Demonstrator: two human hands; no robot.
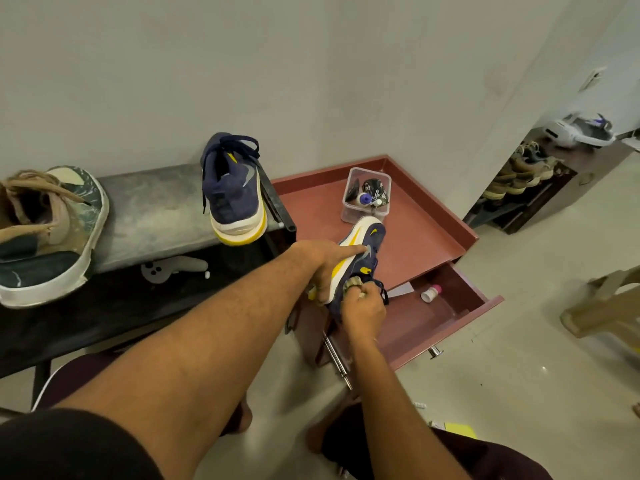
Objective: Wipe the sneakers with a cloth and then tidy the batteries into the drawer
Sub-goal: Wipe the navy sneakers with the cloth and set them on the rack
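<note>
over the maroon cabinet top (422, 230), your left hand (322, 263) grips the navy-and-yellow fabric sneaker (362, 249) steady. your right hand (363, 308) pinches a crumpled beige cloth (351, 284) for wiping.

Black short sleeve (69, 448), bare forearms (207, 341), dark maroon shorts (491, 459) with white side stripe, bare feet (244, 419)

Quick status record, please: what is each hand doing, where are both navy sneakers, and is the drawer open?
left hand: grips the held sneaker at its sole
right hand: pinches the cloth against that sneaker's upper
other navy sneaker: on the bench, heel past the edge
drawer: open, small bottle inside
</note>
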